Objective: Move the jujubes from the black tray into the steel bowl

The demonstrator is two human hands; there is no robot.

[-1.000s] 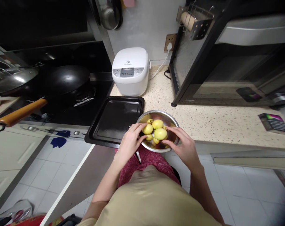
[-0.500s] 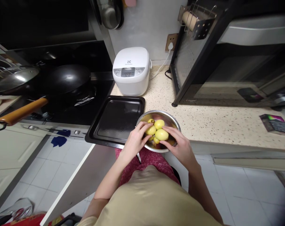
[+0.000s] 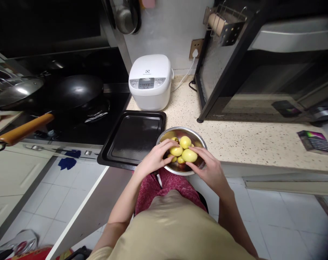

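Note:
A steel bowl (image 3: 203,141) holds several smooth yellow, rounded pieces of produce, a few with brown patches; their exact kind is unclear. Reaching in from the left, my left hand (image 3: 154,156) has its thumb and fingers closed around one yellow oval piece (image 3: 176,151). On the other side, my right hand (image 3: 210,167) grips a larger yellow oval piece (image 3: 189,155) between thumb and fingers. Another yellow piece (image 3: 185,142) lies behind these two, touched by neither hand. Parts of the lower pieces are hidden by the upper ones and my fingers.
Left of the bowl lies a black baking tray (image 3: 134,139), overhanging the counter's front edge. A white rice cooker (image 3: 150,85) stands behind it. The hob carries a wok (image 3: 77,90) with a wooden handle. To the right are an oven (image 3: 261,86) and a small dark box (image 3: 315,141).
Both hands have shifted slightly to the right inside the bowl, each with its yellow piece. A brown-marked piece below shows more plainly. The view has moved a little.

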